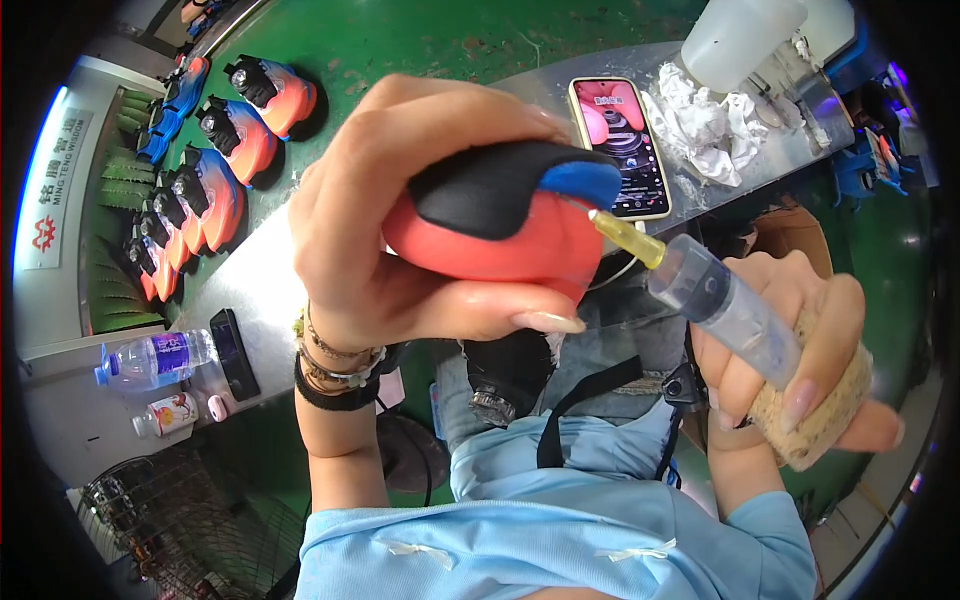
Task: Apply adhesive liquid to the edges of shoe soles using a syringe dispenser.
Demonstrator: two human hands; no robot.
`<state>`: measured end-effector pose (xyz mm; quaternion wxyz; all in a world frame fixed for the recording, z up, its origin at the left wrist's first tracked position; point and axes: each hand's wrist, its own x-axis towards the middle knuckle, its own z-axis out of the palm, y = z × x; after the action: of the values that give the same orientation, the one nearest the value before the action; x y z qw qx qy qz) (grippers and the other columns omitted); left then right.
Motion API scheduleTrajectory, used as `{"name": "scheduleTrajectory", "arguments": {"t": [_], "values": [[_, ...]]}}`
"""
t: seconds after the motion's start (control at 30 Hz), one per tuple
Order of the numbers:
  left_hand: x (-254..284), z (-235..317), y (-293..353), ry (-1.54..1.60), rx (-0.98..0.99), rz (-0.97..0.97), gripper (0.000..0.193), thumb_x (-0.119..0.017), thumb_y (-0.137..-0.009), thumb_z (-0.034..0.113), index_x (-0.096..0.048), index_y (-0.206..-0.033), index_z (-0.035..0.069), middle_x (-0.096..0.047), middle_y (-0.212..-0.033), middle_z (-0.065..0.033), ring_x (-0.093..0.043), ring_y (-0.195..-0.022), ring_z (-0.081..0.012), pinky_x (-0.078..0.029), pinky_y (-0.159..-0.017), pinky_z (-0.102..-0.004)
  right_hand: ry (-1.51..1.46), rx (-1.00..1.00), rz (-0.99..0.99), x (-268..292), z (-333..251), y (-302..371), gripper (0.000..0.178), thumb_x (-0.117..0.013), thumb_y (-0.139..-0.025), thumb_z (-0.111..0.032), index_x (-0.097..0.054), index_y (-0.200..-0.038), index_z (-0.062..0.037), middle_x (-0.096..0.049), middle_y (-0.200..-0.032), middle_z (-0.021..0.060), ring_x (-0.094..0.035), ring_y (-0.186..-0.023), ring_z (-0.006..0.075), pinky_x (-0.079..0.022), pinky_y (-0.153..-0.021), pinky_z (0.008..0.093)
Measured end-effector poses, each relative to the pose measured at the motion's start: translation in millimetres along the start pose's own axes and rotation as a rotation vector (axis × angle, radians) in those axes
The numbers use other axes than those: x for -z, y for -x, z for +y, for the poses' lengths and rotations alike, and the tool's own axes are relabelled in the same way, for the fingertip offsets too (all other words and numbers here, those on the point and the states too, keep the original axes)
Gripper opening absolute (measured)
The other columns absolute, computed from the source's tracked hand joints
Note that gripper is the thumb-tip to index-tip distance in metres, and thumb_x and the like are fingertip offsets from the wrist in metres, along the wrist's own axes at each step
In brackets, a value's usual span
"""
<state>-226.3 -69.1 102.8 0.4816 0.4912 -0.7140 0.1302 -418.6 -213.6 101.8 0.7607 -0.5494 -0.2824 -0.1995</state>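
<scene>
A shoe with a coral-red sole, black upper and blue edge (470, 225) is gripped in my left hand (345, 215), raised above the bench. The fingers wrap over its black side, and the thumb presses along the red underside. Below the thumb, a black piece with a round dial shows, perhaps part of the same shoe. My right hand (740, 350) holds a clear syringe (725, 310) with a yellow tip, plus a speckled beige sponge block (815, 410) against the palm. The syringe's tip points at the shoe's blue and red border; whether it touches, I cannot tell.
Several similar shoes (240, 140) stand along the bench at the far left. A lit phone (625, 145), crumpled white tissue (710, 125) and a white plastic container (740, 40) lie at the far right. Bottles (165, 360) and a dark phone (234, 353) rest at left.
</scene>
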Motion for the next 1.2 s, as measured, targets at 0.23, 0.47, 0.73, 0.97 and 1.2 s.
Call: {"name": "scheduleTrajectory", "arguments": {"t": [0.23,0.47,0.73,0.97,1.2], "values": [[6,-6,6,-0.16,0.23,0.031,0.086,-0.048,-0.071,0.07,-0.044,-0.107,-0.008,-0.058,-0.091,-0.0195,-0.06,-0.081,-0.0254,-0.048,-0.074,-0.0332,0.081,0.02,0.077,10,19,8,0.054,-0.053,-0.076,-0.061,-0.051,-0.083,-0.0073,-0.057,-0.051,0.0102,-0.047,-0.036,0.0138,-0.038,-0.036,0.0216],[3,-20,22,0.015,0.443,0.291,0.079,-0.059,-0.073,0.058,-0.042,-0.109,-0.01,-0.056,-0.098,-0.021,-0.059,-0.087,-0.0274,-0.047,-0.08,-0.0359,0.018,0.018,0.36,1,59,30,0.063,-0.046,-0.073,-0.068,-0.054,-0.082,-0.0067,-0.055,-0.05,0.0087,-0.045,-0.034,0.0144,-0.036,-0.034,0.0234],[7,-37,34,-0.175,0.543,0.38,0.082,-0.042,-0.079,0.066,-0.041,-0.114,-0.009,-0.055,-0.102,-0.0227,-0.057,-0.093,-0.0277,-0.046,-0.082,-0.0364,-0.132,-0.12,0.456,1,78,49,0.068,-0.063,-0.064,-0.065,-0.058,-0.079,0.0019,-0.061,-0.066,0.011,-0.057,-0.053,0.0155,-0.043,-0.048,0.0227],[12,-47,51,-0.191,0.589,0.493,0.072,-0.039,-0.083,0.06,-0.046,-0.112,-0.005,-0.056,-0.101,-0.0143,-0.054,-0.091,-0.0192,-0.044,-0.082,-0.0321,-0.17,-0.254,0.498,-4,81,70,0.056,-0.066,-0.071,-0.05,-0.058,-0.082,0.0034,-0.061,-0.07,0.0104,-0.059,-0.057,0.0151,-0.045,-0.051,0.0233],[22,-59,65,-0.254,0.606,0.535,0.064,-0.042,-0.084,0.053,-0.047,-0.113,-0.004,-0.057,-0.096,-0.0126,-0.055,-0.084,-0.0177,-0.045,-0.077,-0.0297,-0.118,-0.318,0.486,-3,80,89,0.044,-0.063,-0.076,-0.039,-0.058,-0.083,0.0044,-0.062,-0.07,0.0106,-0.06,-0.058,0.0139,-0.045,-0.052,0.0223]]}}
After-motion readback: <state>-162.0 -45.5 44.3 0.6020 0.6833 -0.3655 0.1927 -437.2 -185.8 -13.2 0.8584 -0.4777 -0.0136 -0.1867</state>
